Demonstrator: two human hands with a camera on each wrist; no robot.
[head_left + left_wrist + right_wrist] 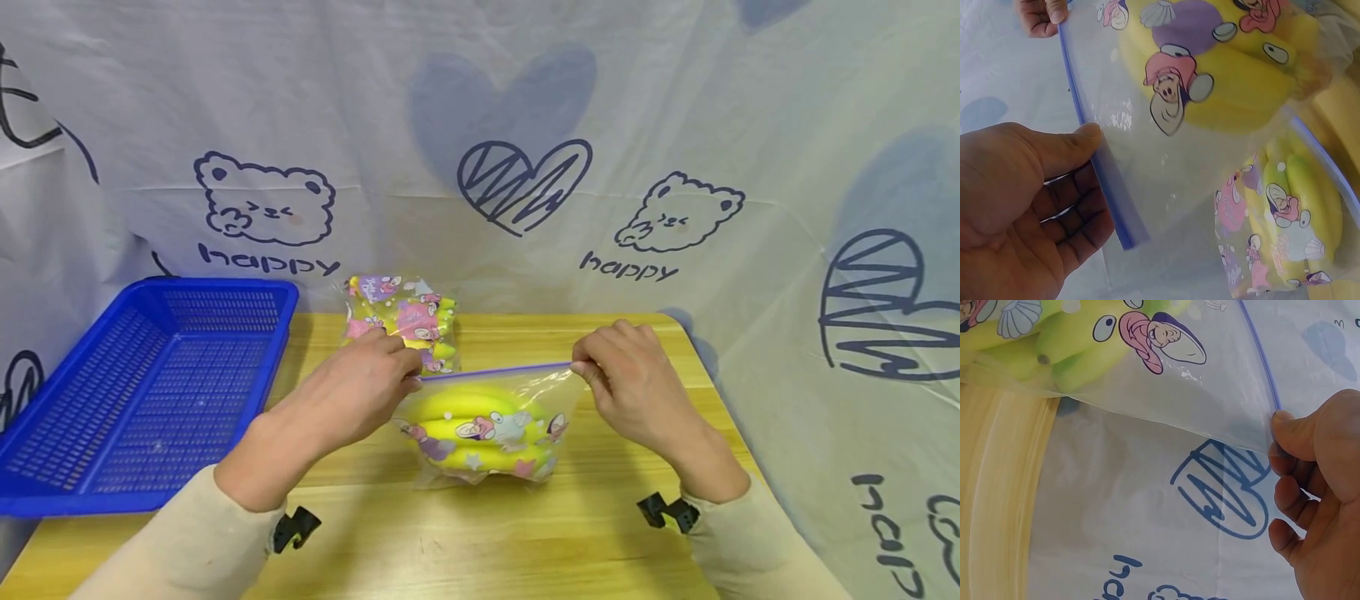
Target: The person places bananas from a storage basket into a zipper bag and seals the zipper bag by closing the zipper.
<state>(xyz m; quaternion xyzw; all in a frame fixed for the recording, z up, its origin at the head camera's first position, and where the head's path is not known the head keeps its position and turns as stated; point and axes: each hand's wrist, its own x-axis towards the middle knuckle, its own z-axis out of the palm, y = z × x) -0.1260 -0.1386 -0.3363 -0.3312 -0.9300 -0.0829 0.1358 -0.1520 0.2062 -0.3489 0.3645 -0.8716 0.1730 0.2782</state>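
A clear zip bag (pixel 487 429) printed with cartoon figures, shells and stars hangs upright over the table, its blue-purple zip edge pulled straight. Yellow bananas (pixel 465 407) fill its lower part. My left hand (pixel 363 383) pinches the zip edge near its left end; the left wrist view shows the thumb (pixel 1088 134) on the strip. At the other end, my right hand (pixel 630 379) pinches the top corner between thumb and finger, with the remaining fingers (pixel 1288 534) bent beside it. Behind my left hand lies a second printed zip bag (pixel 401 312), also holding bananas.
To the left stands a blue plastic basket (pixel 273 358) with mesh walls, on the wooden table (pixel 487 542). A white cloth (pixel 390 100) with hearts and bears hangs behind the table and along its right side.
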